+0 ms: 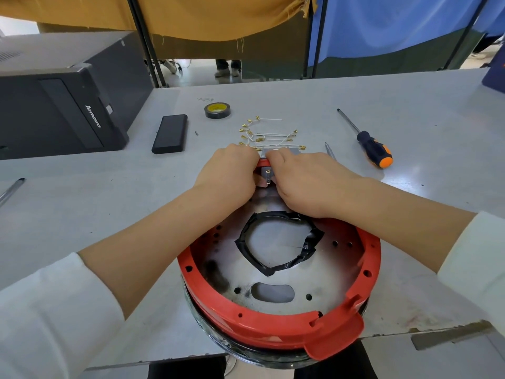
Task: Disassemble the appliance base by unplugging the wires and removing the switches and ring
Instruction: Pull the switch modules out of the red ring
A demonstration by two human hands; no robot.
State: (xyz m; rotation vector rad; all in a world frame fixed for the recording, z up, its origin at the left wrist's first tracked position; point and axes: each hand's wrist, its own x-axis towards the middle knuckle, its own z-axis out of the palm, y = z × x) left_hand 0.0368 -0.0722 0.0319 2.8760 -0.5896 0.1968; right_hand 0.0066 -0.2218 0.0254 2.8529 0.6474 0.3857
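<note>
The round appliance base lies upside down at the table's near edge, with a red plastic ring around a metal plate. Black tape lines the plate's central hole. At the base's far rim sits a small grey switch with brass terminals. My left hand and my right hand meet there, fingers curled around the switch from both sides. Loose white wires with gold connectors lie on the table just beyond my hands.
A black and orange screwdriver lies to the right, a thin metal tool beside my right hand. A tape roll, a black flat box and a black computer case sit left and beyond. A pen lies far left.
</note>
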